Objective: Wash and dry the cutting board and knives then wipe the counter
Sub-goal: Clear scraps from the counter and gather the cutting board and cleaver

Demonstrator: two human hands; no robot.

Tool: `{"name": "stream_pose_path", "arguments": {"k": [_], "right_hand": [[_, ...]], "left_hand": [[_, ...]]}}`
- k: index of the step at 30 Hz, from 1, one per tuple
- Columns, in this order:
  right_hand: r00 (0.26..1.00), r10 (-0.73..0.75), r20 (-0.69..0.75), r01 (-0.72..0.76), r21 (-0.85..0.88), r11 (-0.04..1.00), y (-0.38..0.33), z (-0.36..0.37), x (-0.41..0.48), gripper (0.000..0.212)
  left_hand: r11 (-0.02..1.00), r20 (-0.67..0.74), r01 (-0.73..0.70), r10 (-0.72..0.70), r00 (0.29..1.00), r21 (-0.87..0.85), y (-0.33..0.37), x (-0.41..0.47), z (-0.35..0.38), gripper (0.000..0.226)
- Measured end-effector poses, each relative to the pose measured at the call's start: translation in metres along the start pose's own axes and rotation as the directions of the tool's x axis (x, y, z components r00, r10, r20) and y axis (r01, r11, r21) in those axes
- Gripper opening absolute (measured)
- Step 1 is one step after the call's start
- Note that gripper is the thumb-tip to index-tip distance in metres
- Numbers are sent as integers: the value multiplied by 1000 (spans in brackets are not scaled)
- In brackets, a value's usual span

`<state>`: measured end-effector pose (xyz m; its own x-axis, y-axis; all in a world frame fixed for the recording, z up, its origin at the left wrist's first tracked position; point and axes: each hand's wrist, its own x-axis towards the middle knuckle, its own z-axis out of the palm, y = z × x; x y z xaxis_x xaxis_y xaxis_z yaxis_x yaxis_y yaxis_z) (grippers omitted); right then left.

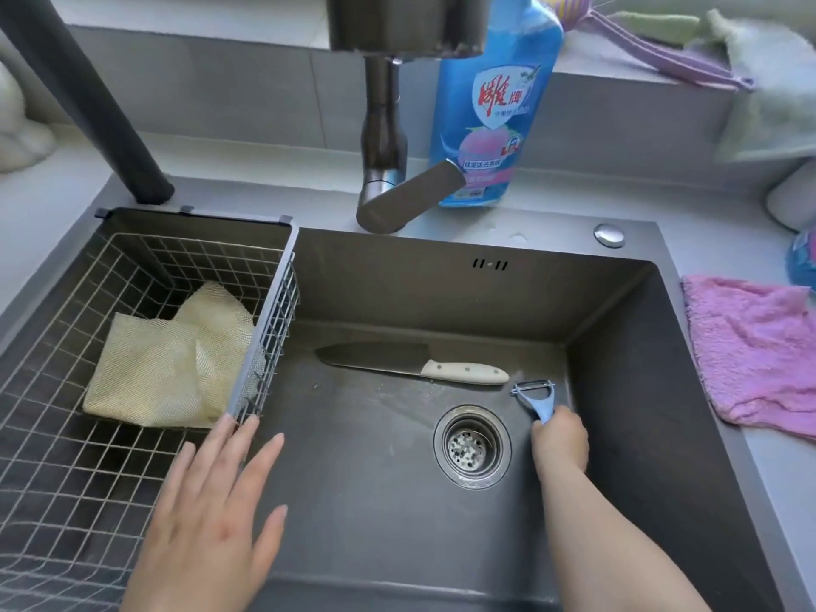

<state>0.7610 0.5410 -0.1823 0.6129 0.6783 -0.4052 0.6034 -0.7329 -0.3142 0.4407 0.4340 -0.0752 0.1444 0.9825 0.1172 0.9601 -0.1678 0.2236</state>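
A kitchen knife [415, 364] with a dark blade and a cream handle lies flat on the bottom of the dark sink [618, 355], blade pointing left. My right hand [560, 443] is down in the sink beside the drain [471, 446], closed on the handle of a blue peeler [536, 397] whose head points up toward the knife handle. My left hand [212, 514] hovers flat with fingers spread over the sink's left side, fingertips near the wire basket [66, 457]. A yellow mesh cloth [176, 360] lies in that basket. No cutting board is in view.
The tap [388, 170] stands behind the sink with a blue detergent bottle [490, 103] beside it. A pink cloth [755, 351] lies on the counter right of the sink. A purple brush [653, 46] and a green towel [768, 90] rest on the back ledge.
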Motion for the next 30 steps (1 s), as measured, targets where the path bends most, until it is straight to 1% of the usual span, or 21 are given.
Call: {"name": "stream_pose_path", "arguments": {"k": [4,13,15,16,17,20,22,23,24,25,27,30], "right_hand": [[999,12,-33,-13,-29,999,-6,2,3,31],[1000,5,-20,-5,-11,1000,1,-15,-9,43],[1000,-4,-2,4,20,1000,-2,-24,-16,43],[1000,-10,8,9,60,998,-5,-28,-21,42],[1000,-23,21,20,115,993,-10,-33,-25,41],[993,-107,51,91,253,963,-28,-44,-45,34],[982,-175,77,131,395,909,-41,-51,-63,26],[974,-206,98,137,475,870,-48,-54,-76,19],[964,-239,116,142,536,832,-56,-57,-90,13],[951,-279,132,156,575,803,-65,-60,-107,10],[913,-374,162,197,628,753,-84,-65,-142,12],[832,-498,244,217,684,697,-119,-61,-202,15]], "left_hand": [[1000,-5,3,-3,1000,23,-1,1,1,57],[1000,-66,-4,4,998,-9,-2,0,4,56],[999,-82,-9,6,997,-42,-3,-2,3,48],[997,-97,-16,9,995,-79,-4,-3,2,39],[993,-107,-13,0,994,-121,-6,-4,0,35],[973,-108,-5,-20,994,-229,-16,-16,-10,41],[962,-144,-26,-14,990,-273,-27,-31,-18,37],[958,-161,-37,-10,987,-283,-34,-39,-23,35],[960,-170,-35,-14,985,-279,-42,-47,-30,34],[962,-178,-23,-27,984,-271,-50,-57,-39,34],[959,-207,26,-87,974,-282,-67,-75,-60,34],[931,-275,138,-238,932,-337,-97,-109,-98,37]]}}
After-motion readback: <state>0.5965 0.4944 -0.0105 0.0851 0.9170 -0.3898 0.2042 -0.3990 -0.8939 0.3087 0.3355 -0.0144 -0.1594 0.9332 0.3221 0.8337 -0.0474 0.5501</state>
